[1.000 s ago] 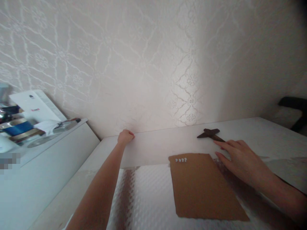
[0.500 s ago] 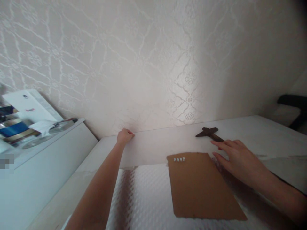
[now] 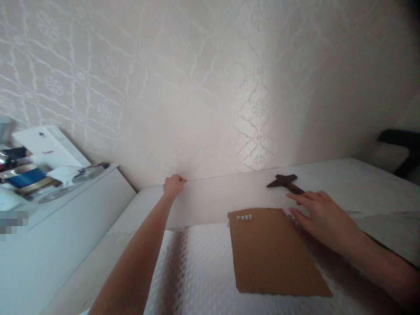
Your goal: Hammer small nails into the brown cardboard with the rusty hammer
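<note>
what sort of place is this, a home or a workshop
Most likely a room in a home, not a workshop: the wall has flowery patterned wallpaper, a plain white table stands against it, and a white cabinet at the left carries household clutter.

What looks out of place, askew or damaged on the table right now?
Nothing stands out. The brown cardboard lies flat, four small white pins sit in a neat row at its far corner, and the dark tool lies by the right hand. The left hand rests at the wall edge.
</note>
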{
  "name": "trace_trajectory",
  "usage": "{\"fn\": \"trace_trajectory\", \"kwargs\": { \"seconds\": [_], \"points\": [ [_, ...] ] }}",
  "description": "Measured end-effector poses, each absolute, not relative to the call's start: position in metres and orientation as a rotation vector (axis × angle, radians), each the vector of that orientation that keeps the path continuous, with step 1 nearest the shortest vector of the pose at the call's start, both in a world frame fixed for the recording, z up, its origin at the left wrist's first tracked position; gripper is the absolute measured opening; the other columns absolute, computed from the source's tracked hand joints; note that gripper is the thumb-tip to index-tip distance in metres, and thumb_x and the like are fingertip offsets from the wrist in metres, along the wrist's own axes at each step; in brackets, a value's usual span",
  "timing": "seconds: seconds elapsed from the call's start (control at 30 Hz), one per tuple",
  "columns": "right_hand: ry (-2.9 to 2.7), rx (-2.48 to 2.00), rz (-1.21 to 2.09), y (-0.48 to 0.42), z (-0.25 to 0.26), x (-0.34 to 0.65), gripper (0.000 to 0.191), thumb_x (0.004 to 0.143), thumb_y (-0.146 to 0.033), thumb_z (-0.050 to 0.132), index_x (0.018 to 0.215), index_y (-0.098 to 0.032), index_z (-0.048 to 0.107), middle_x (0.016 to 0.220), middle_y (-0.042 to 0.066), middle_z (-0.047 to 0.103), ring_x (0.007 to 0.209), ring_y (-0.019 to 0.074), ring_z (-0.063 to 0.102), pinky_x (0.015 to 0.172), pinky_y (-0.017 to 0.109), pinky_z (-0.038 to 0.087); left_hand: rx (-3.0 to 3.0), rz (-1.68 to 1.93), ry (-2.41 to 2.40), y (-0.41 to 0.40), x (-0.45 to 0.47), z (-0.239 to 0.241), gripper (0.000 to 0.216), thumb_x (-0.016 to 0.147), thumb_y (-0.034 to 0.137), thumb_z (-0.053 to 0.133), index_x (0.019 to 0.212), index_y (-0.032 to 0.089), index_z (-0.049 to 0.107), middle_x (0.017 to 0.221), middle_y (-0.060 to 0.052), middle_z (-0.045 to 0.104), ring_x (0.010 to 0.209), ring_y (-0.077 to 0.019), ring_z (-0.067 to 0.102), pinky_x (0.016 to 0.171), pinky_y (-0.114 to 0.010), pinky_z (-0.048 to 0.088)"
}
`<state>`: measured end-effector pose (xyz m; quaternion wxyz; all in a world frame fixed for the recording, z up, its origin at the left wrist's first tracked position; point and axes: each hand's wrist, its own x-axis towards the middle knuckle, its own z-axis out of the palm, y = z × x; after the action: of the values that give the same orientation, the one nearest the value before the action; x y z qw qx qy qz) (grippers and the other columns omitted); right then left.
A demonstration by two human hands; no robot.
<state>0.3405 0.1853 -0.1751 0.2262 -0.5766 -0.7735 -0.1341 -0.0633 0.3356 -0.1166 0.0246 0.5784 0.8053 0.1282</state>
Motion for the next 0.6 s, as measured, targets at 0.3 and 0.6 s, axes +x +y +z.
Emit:
{"fn": "trace_trajectory", "kwargs": {
  "seconds": [0.3, 0.6],
  "points": [
    [-2.074, -1.742, -0.386, 0.189, -0.167, 0.349, 0.039, 0.088, -0.028, 0.045, 0.117, -0.01, 0.063, 0.093, 0.016, 0.067, 0.089, 0.0315, 0.058, 0.083, 0.043, 0.044, 1.749, 0.763, 2.326, 0.315, -0.045, -0.086, 0.024, 0.087, 0.034, 0.055, 0.095, 0.016, 0.07, 0.091, -0.008, 0.074, 0.078, -0.0184, 0.066, 0.071, -0.027, 0.047],
    [-1.979, -1.915, -0.332, 0.189, -0.159, 0.356, 0.037, 0.088, -0.026, 0.044, 0.118, -0.015, 0.064, 0.093, 0.015, 0.066, 0.091, 0.0314, 0.058, 0.078, 0.041, 0.044, 1.655, 1.268, 1.552, 0.236, 0.062, -0.112, 0.016, 0.077, 0.03, 0.066, 0.08, 0.016, 0.074, 0.082, -0.005, 0.073, 0.077, -0.0163, 0.065, 0.072, -0.026, 0.047]
  ]
}}
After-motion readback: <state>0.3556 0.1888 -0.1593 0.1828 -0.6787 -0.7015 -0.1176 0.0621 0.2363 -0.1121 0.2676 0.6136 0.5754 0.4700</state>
